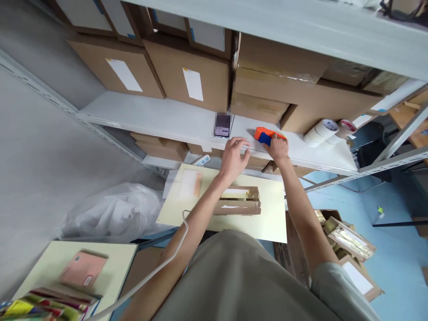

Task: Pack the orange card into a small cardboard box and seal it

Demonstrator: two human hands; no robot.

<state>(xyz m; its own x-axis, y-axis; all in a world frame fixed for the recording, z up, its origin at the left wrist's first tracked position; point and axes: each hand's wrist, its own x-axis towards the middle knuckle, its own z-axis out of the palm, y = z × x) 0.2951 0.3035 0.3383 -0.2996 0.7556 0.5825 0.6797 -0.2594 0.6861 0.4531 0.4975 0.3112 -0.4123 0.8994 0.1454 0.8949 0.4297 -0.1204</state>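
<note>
A white metal shelf (160,117) runs across the view, loaded at the back with large brown cardboard boxes (197,80) bearing white paper labels. These stand right behind the hands, leaving only the front strip of the shelf bare. Below the shelf sits a pale yellow tabletop (270,214) with a flat brown cardboard parcel (239,200) lying in its middle. To the left, on the floor, lies a crumpled clear plastic bag (113,211). To the right, on the blue floor, an open carton (347,249) holds shiny gold packets. Two rolls of pale packing tape (323,131) lie at the right end of the shelf. A small dark phone (222,125), blurred, stands upright near the shelf's front edge.

The right hand (277,147) is closed around an orange and blue tape dispenser (264,135), which rests on the shelf just right of the phone. The left hand (234,156) lies loosely open, fingers spread, fingertips touching the shelf's front edge just beside the dispenser, holding nothing. A white cable (174,256) trails along the left forearm.
</note>
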